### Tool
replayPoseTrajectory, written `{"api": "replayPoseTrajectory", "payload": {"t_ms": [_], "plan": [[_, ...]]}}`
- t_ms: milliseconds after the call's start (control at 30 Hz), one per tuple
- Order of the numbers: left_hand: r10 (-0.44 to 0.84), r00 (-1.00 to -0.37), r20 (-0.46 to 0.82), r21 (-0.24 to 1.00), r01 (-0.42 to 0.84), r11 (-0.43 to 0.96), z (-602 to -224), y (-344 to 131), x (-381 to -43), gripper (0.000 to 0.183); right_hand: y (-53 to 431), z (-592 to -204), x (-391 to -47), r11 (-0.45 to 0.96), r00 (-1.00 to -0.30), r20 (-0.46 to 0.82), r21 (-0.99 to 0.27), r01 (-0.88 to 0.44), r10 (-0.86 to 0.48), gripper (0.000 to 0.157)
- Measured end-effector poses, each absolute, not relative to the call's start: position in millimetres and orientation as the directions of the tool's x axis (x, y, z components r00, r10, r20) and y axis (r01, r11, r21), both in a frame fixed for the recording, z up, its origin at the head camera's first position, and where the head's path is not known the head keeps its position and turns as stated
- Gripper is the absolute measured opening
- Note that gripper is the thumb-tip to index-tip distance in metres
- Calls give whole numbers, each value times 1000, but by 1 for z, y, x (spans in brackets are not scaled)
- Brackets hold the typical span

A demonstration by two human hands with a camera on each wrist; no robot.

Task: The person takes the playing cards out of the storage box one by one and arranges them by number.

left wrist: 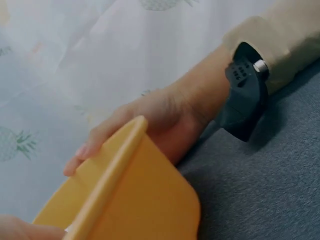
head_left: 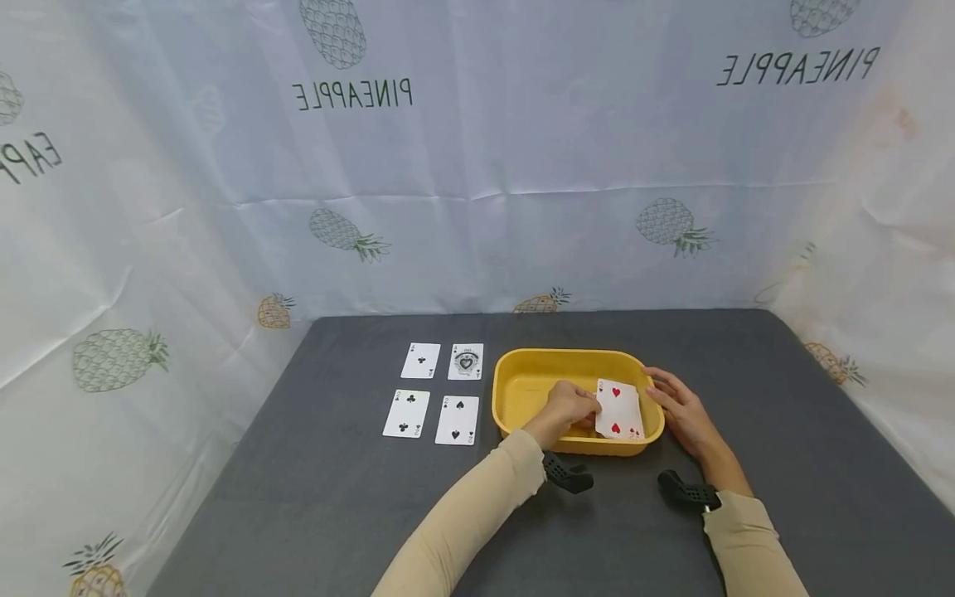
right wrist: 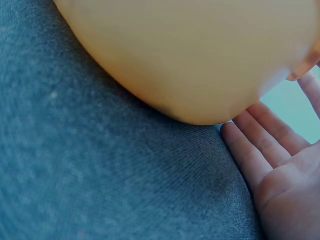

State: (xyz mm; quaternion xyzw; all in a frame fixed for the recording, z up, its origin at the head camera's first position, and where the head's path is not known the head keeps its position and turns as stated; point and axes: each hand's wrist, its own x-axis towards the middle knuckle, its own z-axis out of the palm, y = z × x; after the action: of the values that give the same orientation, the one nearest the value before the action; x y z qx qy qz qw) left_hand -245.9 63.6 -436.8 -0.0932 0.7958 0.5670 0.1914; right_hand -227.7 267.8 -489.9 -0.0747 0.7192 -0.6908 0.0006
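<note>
In the head view my left hand (head_left: 570, 406) reaches over the near side of a yellow plastic basket (head_left: 522, 355). Its curled fingers pinch the left edge of a two of hearts playing card (head_left: 625, 405), which lies face up at the basket's right end over at least one other card. My right hand (head_left: 685, 419) rests at the right end, thumb and fingers spread along the rim. From the right wrist view, its straight fingers (right wrist: 252, 157) lie beside the outer wall. The left wrist view shows only a bit of left-hand fingers (left wrist: 30, 231) at the lower corner.
Left of the basket, face-up cards lie in two rows: ace of clubs (head_left: 421, 361) and ace of spades (head_left: 466, 362) behind, two of clubs (head_left: 406, 413) and two of spades (head_left: 458, 420) in front. A pineapple-print curtain (head_left: 477, 149) hangs behind the dark grey table (head_left: 321, 497).
</note>
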Motion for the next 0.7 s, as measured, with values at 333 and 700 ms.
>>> {"api": "replayPoseTrajectory", "payload": {"t_ms": [333,700], "plan": [[164,-886,-434,881,-379,284,-430,47,-246,6,269,-492,-228,20,-988,105,-994,-108,-112,35],[208,-889,-408,900,-354,254,-434,34,-249,14,269,-490,-228,37,-991,87,-995,-91,-101,36]]}}
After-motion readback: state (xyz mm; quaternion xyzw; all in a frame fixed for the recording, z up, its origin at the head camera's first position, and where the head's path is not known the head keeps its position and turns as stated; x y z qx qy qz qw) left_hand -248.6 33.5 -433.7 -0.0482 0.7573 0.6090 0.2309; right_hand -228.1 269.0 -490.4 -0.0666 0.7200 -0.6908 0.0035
